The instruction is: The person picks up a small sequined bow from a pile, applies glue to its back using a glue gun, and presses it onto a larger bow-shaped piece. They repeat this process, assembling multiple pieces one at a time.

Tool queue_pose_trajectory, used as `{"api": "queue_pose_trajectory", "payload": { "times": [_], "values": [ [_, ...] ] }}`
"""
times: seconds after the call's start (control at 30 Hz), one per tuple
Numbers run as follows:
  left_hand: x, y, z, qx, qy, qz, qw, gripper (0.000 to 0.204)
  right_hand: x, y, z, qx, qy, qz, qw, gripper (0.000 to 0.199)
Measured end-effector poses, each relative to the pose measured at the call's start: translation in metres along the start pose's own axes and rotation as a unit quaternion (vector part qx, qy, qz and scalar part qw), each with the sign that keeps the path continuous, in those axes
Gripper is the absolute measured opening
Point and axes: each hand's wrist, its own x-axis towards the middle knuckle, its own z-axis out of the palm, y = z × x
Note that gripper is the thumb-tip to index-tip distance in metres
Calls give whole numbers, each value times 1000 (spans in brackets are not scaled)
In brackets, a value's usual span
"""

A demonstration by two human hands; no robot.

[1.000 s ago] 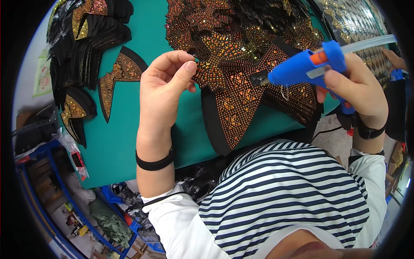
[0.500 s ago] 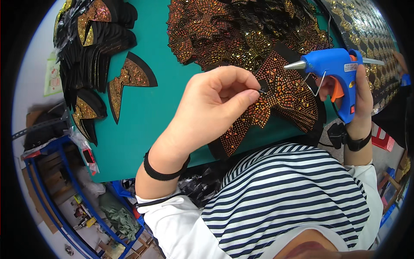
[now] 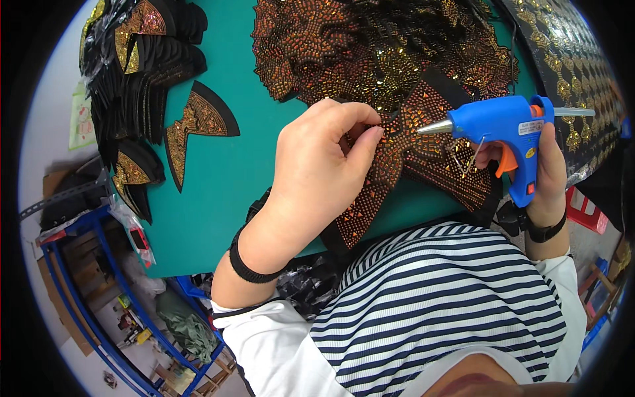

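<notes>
My right hand [image 3: 550, 173] grips the handle of a blue hot glue gun [image 3: 493, 119] with an orange trigger and a clear glue stick out of its back. Its metal nozzle points left, over the middle of a black bow-shaped piece [image 3: 436, 162] set with copper and gold beads. My left hand [image 3: 324, 152] is closed in a thumb-and-finger pinch at the left of that piece's middle, beside the nozzle tip but apart from it. What the pinch holds, if anything, is hidden by the fingers.
Beaded pieces lie in a large heap [image 3: 311, 53] beyond my hands. Black trimmed pieces stand in stacks [image 3: 132, 92] at the far left, with one loose fan-shaped piece [image 3: 198, 119] on the green tabletop [image 3: 225, 218]. A gold-patterned black sheet [image 3: 569, 73] lies far right. A blue rack [image 3: 126, 298] stands lower left.
The glue gun has moved left and slightly down, bringing its nozzle over the bow's middle. My left hand has shifted left; the small dark bit seen at its fingertips no longer shows there.
</notes>
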Motion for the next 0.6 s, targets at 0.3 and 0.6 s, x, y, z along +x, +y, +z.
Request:
{"api": "queue_pose_trajectory", "payload": {
  "times": [0.3, 0.6],
  "values": [
    [2, 1, 2, 35, 10, 4, 999, 13, -1, 1, -5, -15, -8, 2, 1000, 68],
    [4, -5, -1, 40, 6, 33, 999, 15, -1, 1, -6, -20, 0, 3, 1000, 70]
  ]
}}
